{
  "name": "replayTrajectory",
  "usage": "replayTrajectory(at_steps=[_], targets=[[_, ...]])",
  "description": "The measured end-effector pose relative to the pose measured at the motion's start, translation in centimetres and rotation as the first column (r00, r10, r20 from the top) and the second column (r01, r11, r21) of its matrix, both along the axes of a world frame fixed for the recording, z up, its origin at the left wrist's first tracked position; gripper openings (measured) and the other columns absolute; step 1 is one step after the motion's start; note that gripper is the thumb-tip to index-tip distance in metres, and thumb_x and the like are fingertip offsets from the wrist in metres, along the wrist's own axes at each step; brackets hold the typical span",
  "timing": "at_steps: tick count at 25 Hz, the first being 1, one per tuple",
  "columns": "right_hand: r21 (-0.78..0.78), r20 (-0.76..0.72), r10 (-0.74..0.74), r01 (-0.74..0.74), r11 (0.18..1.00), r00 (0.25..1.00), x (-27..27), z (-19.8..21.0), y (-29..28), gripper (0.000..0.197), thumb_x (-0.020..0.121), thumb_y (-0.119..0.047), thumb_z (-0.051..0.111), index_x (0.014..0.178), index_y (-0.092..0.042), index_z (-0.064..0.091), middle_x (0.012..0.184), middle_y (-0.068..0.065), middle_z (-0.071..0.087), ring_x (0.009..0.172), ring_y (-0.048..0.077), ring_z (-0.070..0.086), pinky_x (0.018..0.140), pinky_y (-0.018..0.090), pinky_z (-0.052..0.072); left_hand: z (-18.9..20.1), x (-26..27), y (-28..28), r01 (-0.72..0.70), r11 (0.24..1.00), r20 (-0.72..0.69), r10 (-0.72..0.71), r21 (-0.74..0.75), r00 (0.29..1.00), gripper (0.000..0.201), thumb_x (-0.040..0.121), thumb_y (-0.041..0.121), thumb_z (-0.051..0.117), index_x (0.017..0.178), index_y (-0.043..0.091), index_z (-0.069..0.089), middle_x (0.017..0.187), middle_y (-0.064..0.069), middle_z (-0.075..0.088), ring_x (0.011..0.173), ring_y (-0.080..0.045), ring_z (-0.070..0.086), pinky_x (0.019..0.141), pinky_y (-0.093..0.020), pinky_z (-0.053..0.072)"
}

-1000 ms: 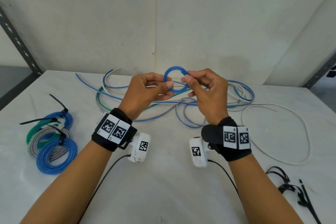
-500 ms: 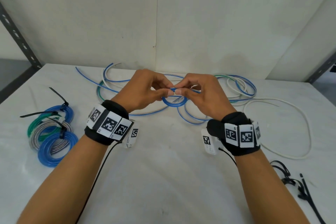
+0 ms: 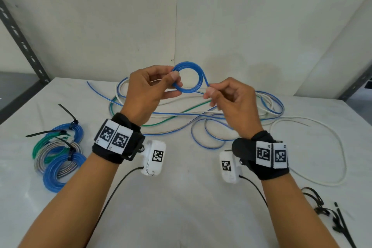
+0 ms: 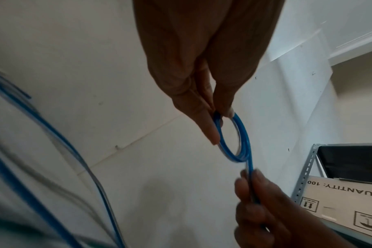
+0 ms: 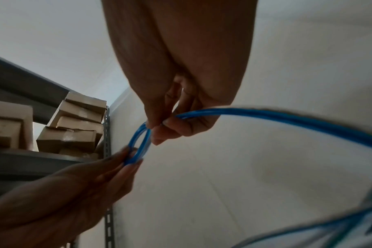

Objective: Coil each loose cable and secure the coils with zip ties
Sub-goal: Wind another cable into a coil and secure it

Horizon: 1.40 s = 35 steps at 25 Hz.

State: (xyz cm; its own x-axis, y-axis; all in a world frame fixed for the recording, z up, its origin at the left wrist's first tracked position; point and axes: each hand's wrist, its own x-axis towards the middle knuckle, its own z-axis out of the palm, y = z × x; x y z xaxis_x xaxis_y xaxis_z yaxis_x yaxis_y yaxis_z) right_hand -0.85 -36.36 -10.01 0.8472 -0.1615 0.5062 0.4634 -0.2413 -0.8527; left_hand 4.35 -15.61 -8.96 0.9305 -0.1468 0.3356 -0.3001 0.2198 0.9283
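Blue cable [image 3: 198, 78] is the piece in work: a small coil of it is held up in the air above the counter [image 3: 181, 197], in front of the pale wall, with the rest of its length trailing down to the right and back into the tangle. That counter is white and marbled, and across its far half sprawls a heap of loose cables [image 3: 201, 119], blue, white and green strands crossing one another, with one long white cable [image 3: 340, 147] looping out wide toward the right edge. At the left of the counter lie the finished coils [image 3: 58, 153], blue, green and grey rings overlapping each other and each cinched with a black zip tie whose tail sticks out. Near the right front corner is a small bunch of spare black zip ties [image 3: 330, 213]. The left hand [image 3: 149, 90] pinches the left side of the raised coil between thumb and fingers, the turns held together there. The right hand [image 3: 231, 102] pinches the single strand just where it leaves the coil's lower right, thumb and forefinger pressed on it and the other fingers curled. In the wrist views a metal shelf with cardboard boxes [image 5: 74, 127] stands beside the wall.
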Motion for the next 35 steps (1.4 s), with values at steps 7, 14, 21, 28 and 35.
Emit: replayTrajectory(at_steps=[7,14,21,28,35], targets=[[0.301,0.027,-0.114,0.101,0.948,0.993,-0.3,-1.1,3.4,0.003,0.094,-0.010,0.069,0.094,-0.009,0.067,0.096,0.015,0.074,0.084,0.026,0.073,0.059,0.025,0.055,-1.0,-0.7,-2.0,0.076,0.979,-0.120,-0.100,-0.187,0.988,0.018,0.097,0.011,0.063,0.108,-0.002,0.067,0.090,-0.012,0.073,0.086,-0.024,0.073,0.075,-0.032,0.061],[0.391,0.008,-0.094,0.083,0.917,0.996,-0.3,-0.3,2.5,0.010,0.091,-0.005,0.070,0.100,-0.001,0.068,0.092,0.016,0.077,0.087,0.025,0.075,0.073,0.028,0.058,-1.0,-1.1,-2.3,0.170,0.979,-0.181,-0.189,-0.116,0.965,0.024,0.092,0.015,0.069,0.109,-0.002,0.068,0.097,-0.016,0.076,0.090,-0.026,0.074,0.081,-0.035,0.061],[-0.205,-0.078,0.007,-0.022,0.978,0.997,-0.3,-0.2,0.0,0.009,0.084,-0.012,0.080,0.089,-0.017,0.075,0.087,-0.003,0.077,0.082,0.015,0.075,0.080,0.033,0.059,-0.1,-0.1,0.4,0.005,0.842,0.153,-0.104,0.539,0.983,0.021,0.080,0.021,0.084,0.100,0.015,0.080,0.087,0.001,0.078,0.081,-0.013,0.075,0.078,-0.023,0.059],[-0.194,-0.055,0.038,-0.048,0.980,0.998,-0.2,0.1,-0.3,0.010,0.086,-0.012,0.078,0.093,-0.020,0.077,0.089,-0.006,0.077,0.086,0.015,0.074,0.082,0.035,0.058,0.3,-0.5,0.4,0.056,0.869,0.089,-0.114,0.492,0.989,0.014,0.077,0.013,0.085,0.089,0.011,0.079,0.078,-0.008,0.077,0.075,-0.016,0.075,0.073,-0.024,0.060],[0.070,0.002,-0.062,0.061,0.996,0.998,-0.4,1.0,-0.6,0.005,0.090,-0.010,0.073,0.092,-0.014,0.071,0.084,0.010,0.077,0.075,0.028,0.074,0.062,0.030,0.057,1.0,-0.2,1.0,0.052,0.994,-0.014,-0.051,0.100,0.999,0.014,0.089,0.011,0.072,0.100,0.001,0.074,0.083,-0.013,0.075,0.080,-0.025,0.073,0.074,-0.035,0.062]])
